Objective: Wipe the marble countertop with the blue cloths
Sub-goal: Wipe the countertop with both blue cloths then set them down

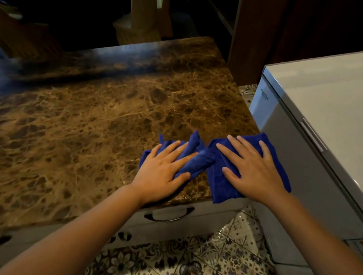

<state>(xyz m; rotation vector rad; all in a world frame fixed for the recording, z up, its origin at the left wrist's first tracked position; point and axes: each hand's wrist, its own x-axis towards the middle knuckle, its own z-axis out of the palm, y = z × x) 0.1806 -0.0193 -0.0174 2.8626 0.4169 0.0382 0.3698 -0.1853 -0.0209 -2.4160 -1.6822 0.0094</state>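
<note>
Both hands flat, palms down, fingers spread, nothing pinched: left hand (162,169) presses a bunched, ridged blue terry cloth (190,158), right hand (254,174) presses a second, flatter folded blue terry cloth (223,182). Cloths meet in the middle, touching or slightly overlapping; can't tell which. Both sit at the near right corner of the brown veined marble countertop (82,131); the right cloth hangs over the near edge and reaches the right edge. Open palms make sense: spreads load across the cloth, so it drags instead of rolling up. Left cloth is rucked between the fingers, probably less contact area there. Corner placement reads as either the start or the end of a pass; most of the slab lies left and far, so my guess is that the sweep goes that way. No visible wet streaks, so progress is hard to judge. White chest freezer (326,112) stands just beside the counter's right side, with a narrow gap over the patterned floor tiles (218,266), limiting right-hand overshoot. Cabinet drawer with a dark curved handle (168,214) sits below the edge, clear of the cloths.
</note>
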